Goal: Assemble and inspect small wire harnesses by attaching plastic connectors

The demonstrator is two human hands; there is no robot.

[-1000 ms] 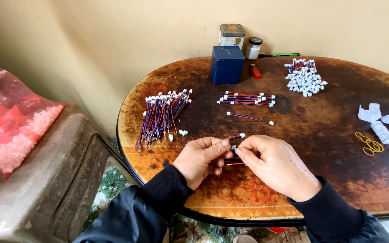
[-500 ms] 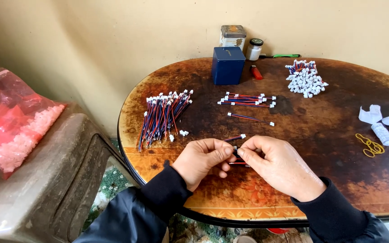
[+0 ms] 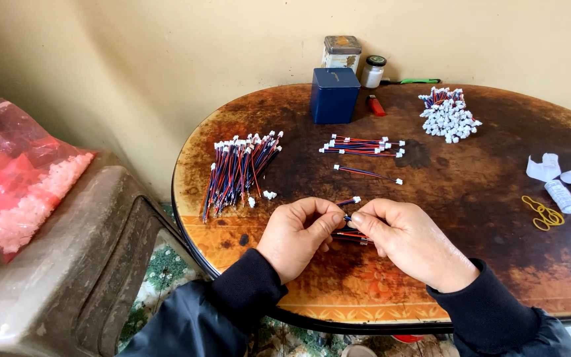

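My left hand [image 3: 297, 236] and my right hand [image 3: 412, 239] meet near the front edge of a worn round table [image 3: 484, 198]. Both pinch the same short red-and-blue wire with a white connector [image 3: 349, 201]; its tip pokes up between the thumbs. A few more wires [image 3: 350, 235] lie under my right fingers. A big bundle of like wires [image 3: 238, 168] lies to the left. A small row of wires [image 3: 363, 145] and a single wire [image 3: 368, 174] lie beyond my hands.
A blue box [image 3: 334, 95], a tin [image 3: 342, 53], a small jar [image 3: 372, 70] and a red lighter [image 3: 376, 106] stand at the back. A heap of white connectors [image 3: 447, 116], paper rolls [image 3: 566, 185] and yellow rubber bands [image 3: 544, 212] lie right. A red plastic bag [image 3: 18, 178] rests on a grey stool [image 3: 67, 277].
My hands have stayed in place at the front edge; the fingers have shifted slightly on the wire. Nothing else on the table moved.
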